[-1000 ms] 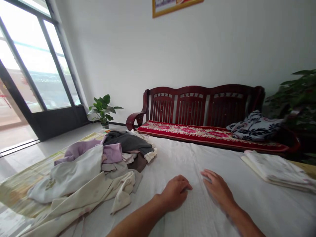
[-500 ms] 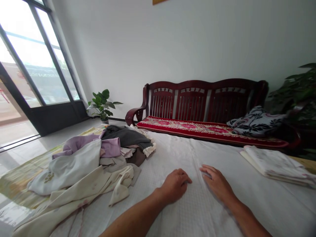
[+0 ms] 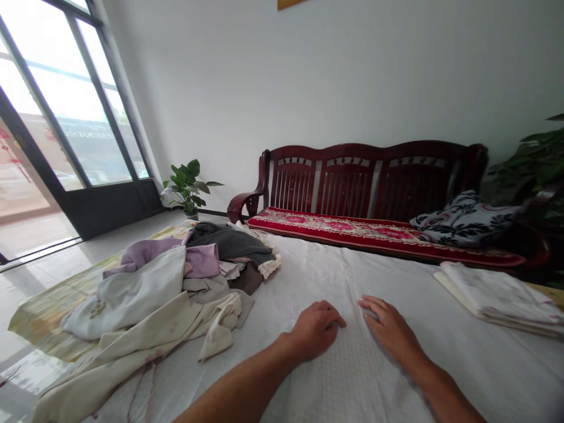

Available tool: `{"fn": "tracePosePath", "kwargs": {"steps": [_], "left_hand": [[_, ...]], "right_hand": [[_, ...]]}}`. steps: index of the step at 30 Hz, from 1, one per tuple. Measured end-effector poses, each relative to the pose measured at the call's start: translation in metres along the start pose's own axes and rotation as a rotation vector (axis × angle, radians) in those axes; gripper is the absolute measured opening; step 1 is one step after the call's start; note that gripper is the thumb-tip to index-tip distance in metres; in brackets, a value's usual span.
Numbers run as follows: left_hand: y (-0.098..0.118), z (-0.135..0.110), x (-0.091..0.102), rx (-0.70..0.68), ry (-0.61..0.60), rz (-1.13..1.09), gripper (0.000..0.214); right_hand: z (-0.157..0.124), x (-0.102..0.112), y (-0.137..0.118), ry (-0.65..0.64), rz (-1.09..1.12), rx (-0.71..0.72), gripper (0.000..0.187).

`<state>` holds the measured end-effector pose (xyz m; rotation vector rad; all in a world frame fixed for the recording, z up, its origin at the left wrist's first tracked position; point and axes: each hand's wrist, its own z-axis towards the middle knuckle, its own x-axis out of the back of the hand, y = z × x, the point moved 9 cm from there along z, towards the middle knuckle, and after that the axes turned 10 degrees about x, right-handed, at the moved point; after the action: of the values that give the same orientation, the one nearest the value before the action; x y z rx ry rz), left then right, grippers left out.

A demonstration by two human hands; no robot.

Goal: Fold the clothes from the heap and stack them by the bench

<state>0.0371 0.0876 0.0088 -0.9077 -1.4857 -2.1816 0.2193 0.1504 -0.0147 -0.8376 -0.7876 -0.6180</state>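
Observation:
My left hand (image 3: pixel 315 330) rests palm down on a white cloth (image 3: pixel 317 267) spread over the table. Its fingers are loosely bent and it holds nothing. Across a narrow gap lies my right hand (image 3: pixel 390 327), fingers stretched out and touching the same cloth, also with nothing in it. Left of my hands is a loose heap of clothes: a dark grey garment (image 3: pixel 229 242), a lilac one (image 3: pixel 201 259), a white one with a small print (image 3: pixel 136 294) and a cream one (image 3: pixel 163 329). Folded white cloths (image 3: pixel 497 296) lie flat at the right.
Behind the table stands a dark red wooden bench (image 3: pixel 343 182) with a red floral seat cover (image 3: pixel 335 226) and a patterned cushion (image 3: pixel 467 220). A yellowish cloth (image 3: pixel 33 317) hangs over the left edge. Potted plants (image 3: pixel 187 185) stand by the wall, near a glass door (image 3: pixel 83 117).
The view has turned slightly to the left, so the room appears shifted a little rightward. My hands keep the same pose on the cloth.

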Motion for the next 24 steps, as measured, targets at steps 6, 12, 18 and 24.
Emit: {"fn": "tracePosePath", "kwargs": {"steps": [6,12,18,24], "left_hand": [[-0.003,-0.004,0.014,0.036,0.088,-0.114,0.039],[-0.002,-0.011,0.091,0.095,0.299,-0.173,0.034],[-0.038,-0.076,0.244,0.268,0.761,-0.088,0.028],[-0.089,-0.18,0.361,0.761,1.012,0.514,0.037]], "right_hand": [[0.0,-0.001,-0.002,0.0,-0.019,0.022,0.043],[-0.002,0.0,-0.005,-0.022,-0.051,0.035,0.048],[-0.001,-0.002,0.0,-0.003,-0.052,0.054,0.046],[0.0,-0.002,0.002,-0.002,-0.041,0.041,0.046]]}}
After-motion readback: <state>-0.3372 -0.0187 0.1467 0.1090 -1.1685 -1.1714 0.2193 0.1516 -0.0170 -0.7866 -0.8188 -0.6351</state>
